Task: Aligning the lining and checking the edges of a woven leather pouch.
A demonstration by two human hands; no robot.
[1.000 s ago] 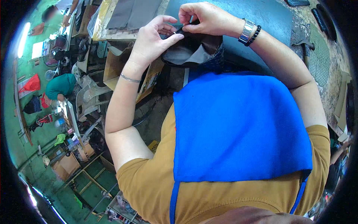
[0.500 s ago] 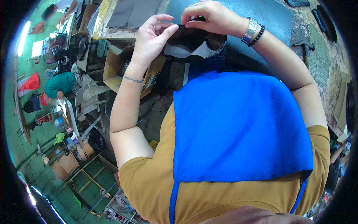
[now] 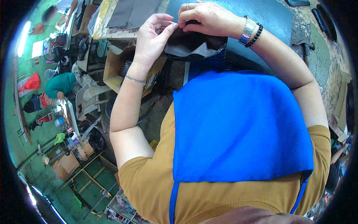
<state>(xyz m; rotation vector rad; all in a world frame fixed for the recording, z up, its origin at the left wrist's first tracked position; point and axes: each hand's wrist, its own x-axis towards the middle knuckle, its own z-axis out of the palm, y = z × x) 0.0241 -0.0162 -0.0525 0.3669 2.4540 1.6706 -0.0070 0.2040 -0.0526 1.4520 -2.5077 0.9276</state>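
A black bag-like piece (image 3: 197, 56) with a textured outside and a dark lining stands open at the near edge of the table. A pale grey patch shows inside its mouth. My left hand (image 3: 154, 37) is at the far left of its rim, thumb and forefinger pinched together on the edge. Beside it my right hand (image 3: 209, 18) bends over the same rim, its fingers curled in and closed on the edge. The two sets of fingertips nearly meet. What lies right between them is hidden.
A blue-grey mat (image 3: 268, 26) covers the table. To the right lie a hammer (image 3: 306, 48) and a green textured sheet (image 3: 319, 59). Dark grey sheets (image 3: 130, 13) sit at the far left, above an open cardboard box (image 3: 113, 69). A person in green (image 3: 61, 85) is farther left.
My right hand has shifted slightly left and down along the rim, its fingers curling in more. The left hand stays almost where it was, still pinching.
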